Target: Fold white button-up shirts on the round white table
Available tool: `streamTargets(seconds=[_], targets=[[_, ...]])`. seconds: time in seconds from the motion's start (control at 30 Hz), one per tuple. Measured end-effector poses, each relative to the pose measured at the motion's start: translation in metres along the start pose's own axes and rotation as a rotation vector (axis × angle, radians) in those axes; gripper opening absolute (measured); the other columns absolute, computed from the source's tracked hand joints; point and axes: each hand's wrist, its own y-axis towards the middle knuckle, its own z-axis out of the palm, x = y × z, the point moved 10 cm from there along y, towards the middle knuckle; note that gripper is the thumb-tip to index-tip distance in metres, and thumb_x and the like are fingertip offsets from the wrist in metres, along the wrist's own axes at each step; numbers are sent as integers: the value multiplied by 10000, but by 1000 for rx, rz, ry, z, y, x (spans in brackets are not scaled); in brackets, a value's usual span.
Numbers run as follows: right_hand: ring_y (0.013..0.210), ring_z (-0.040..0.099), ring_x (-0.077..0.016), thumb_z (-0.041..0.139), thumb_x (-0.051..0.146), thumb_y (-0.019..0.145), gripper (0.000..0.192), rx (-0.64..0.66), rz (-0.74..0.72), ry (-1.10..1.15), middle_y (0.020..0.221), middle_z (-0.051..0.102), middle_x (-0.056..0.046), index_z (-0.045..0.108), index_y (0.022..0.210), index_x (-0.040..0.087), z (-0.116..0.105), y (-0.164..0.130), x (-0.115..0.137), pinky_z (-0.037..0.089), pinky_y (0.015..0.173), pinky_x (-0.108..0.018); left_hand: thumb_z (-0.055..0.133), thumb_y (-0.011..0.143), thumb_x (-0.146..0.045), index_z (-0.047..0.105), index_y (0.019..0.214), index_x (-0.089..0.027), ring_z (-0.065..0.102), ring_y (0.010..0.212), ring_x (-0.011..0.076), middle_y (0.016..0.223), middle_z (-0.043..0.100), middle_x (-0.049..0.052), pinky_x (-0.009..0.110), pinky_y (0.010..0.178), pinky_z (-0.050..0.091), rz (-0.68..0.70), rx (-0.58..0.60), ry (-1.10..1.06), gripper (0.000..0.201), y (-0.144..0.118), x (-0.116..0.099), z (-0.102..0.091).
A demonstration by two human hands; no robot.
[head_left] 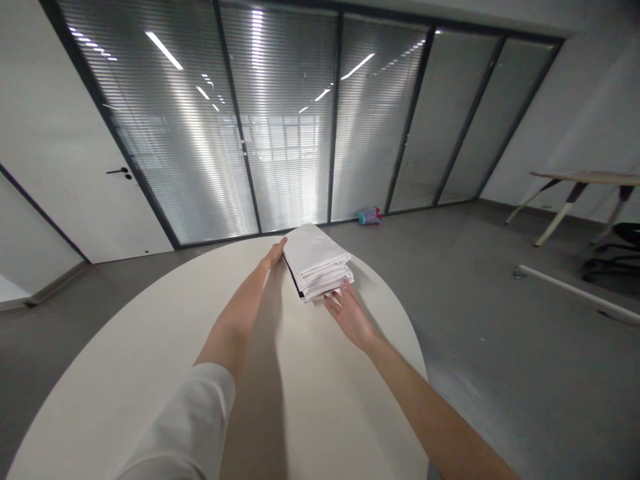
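Note:
A folded stack of white cloth (315,257) lies on the white round table (165,327), near its far edge. Its layered folds face me, and a dark strip shows along the lower left side. My left hand (275,254) rests against the far left side of the stack, its fingers extended along the edge and partly hidden. At the near right corner, my right hand (347,313) is open with fingers spread, the fingertips touching the lower folds.
Beyond the table stands a glass partition (290,133) with blinds. A blue and pink basket-like object (370,216) sits on the floor beside it. A white door (95,153) is at left; a wooden-topped table (590,177) and a black chair (615,253) are at right.

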Motion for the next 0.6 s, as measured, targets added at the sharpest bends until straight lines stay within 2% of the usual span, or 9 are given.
streamTargets(seconds=[0.13, 0.23, 0.37, 0.53, 0.6], targets=[[1198, 604, -203, 586, 631, 852, 691, 21, -20, -80, 1268, 621, -13, 348, 1466, 420, 3, 1, 11, 481, 1089, -401, 629, 800, -580, 639, 689, -160, 645, 962, 331, 710, 692, 111, 361, 890, 443, -24, -60, 155, 435, -12, 0, -19], [1166, 625, -237, 464, 697, 881, 617, 43, 45, -127, 1217, 651, -64, 465, 1388, 345, 7, 5, 23, 521, 1029, -409, 606, 817, -566, 584, 621, -193, 634, 976, 364, 657, 652, 121, 380, 886, 427, -40, -132, 260, 422, -35, 1, -43], [982, 694, -243, 345, 754, 900, 635, 32, 210, -149, 1090, 698, -82, 505, 1314, 301, 19, 23, 37, 582, 870, -403, 601, 821, -565, 557, 627, -213, 625, 992, 372, 673, 639, 121, 384, 865, 411, -51, -216, 345, 404, -90, 2, -85], [773, 692, -202, 565, 530, 899, 356, -21, 303, -336, 848, 728, -42, 636, 1049, 215, 39, 63, 29, 568, 691, -297, 616, 751, -711, 582, 746, -188, 626, 720, 253, 644, 628, 51, 339, 709, 446, -103, -187, 332, 525, -168, 10, -125], [717, 678, -190, 571, 461, 894, 290, -1, 276, -397, 783, 723, -32, 641, 988, 196, 49, 76, 22, 551, 644, -278, 625, 693, -780, 575, 802, -176, 609, 665, 218, 665, 631, 42, 328, 663, 456, -140, -173, 278, 616, -192, 14, -137]])
